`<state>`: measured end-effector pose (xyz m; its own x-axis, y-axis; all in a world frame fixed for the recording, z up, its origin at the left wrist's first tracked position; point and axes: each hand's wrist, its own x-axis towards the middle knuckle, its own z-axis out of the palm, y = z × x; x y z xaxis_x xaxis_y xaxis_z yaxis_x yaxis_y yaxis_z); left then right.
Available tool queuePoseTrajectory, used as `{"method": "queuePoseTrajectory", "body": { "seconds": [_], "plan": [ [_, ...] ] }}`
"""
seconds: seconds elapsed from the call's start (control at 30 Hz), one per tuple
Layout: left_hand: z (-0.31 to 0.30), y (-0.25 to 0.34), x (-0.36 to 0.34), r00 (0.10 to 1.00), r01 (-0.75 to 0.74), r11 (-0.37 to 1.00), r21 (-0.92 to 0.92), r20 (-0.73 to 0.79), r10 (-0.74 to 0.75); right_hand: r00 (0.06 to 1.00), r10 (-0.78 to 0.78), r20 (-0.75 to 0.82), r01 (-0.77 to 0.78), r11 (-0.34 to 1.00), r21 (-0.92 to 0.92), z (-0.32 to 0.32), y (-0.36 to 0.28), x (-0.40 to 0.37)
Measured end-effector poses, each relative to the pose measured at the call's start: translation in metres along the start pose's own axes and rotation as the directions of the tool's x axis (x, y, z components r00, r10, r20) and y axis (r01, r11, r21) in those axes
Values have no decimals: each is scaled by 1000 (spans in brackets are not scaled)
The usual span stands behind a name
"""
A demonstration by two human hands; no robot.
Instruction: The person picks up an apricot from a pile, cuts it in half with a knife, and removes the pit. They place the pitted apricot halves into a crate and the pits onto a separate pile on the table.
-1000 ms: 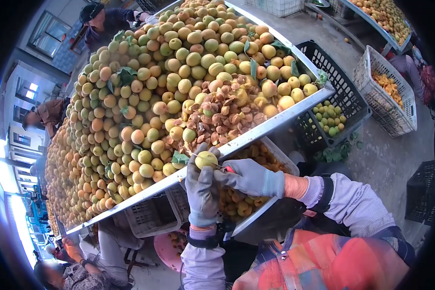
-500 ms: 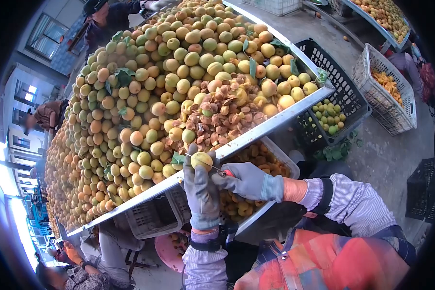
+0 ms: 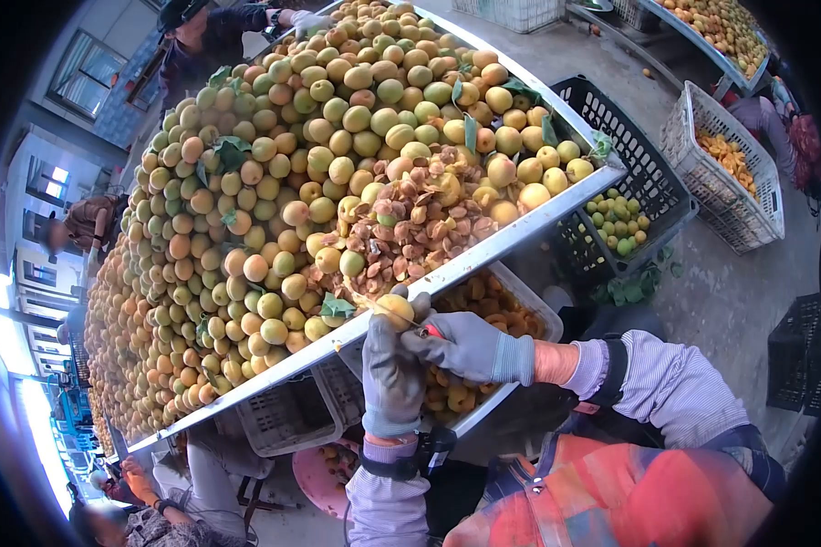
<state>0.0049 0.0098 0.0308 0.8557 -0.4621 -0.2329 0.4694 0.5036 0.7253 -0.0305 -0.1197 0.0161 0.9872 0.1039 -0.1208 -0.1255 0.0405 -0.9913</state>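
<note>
My left hand (image 3: 392,374), in a grey glove, is closed round a yellow apricot (image 3: 392,311) just off the metal rim of the table. In my gloved right hand (image 3: 474,346) is a small knife with a red handle (image 3: 433,330). Its thin blade is against the apricot, and how deep it sits cannot be made out. Beyond my hands, brown apricot pits (image 3: 420,223) lie heaped among whole apricots (image 3: 274,155). Below my right hand stands a pale crate (image 3: 536,314) with cut apricots inside.
The metal table edge (image 3: 511,228) runs diagonally before me. A black crate (image 3: 643,159) with green fruit stands right of it, and a white crate (image 3: 734,187) with orange pieces lies farther off. A pink basin (image 3: 315,479) sits below. Other people work along the table's far and left sides.
My left hand has come down and slightly right with the apricot, its fingers now curled more round it. A co-worker's gloved hand at the far end reaches lower onto the pile.
</note>
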Motion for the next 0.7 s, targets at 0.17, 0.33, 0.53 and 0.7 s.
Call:
{"method": "queuePoseTrajectory", "body": {
  "seconds": [0.17, 0.33, 0.53, 0.7],
  "plan": [
    [11, 8, -1, 985, -173, 934, 313, 44, 168, 960, 239, 144, -255, 962, 100, -7, -14, 0],
    [1, 8, 3, 981, -158, 845, 510, -19, 194, 946, 285, 154, -302, 948, 103, -3, -5, 2],
    [-6, -1, 3, 990, -89, 952, 292, -78, 116, 1000, -9, 24, 11, 996, -83, 5, 13, 6],
    [8, 8, -3, 990, -91, 897, 432, -59, 129, 990, 112, 89, -118, 991, 63, 4, 3, 1]
  ]
}}
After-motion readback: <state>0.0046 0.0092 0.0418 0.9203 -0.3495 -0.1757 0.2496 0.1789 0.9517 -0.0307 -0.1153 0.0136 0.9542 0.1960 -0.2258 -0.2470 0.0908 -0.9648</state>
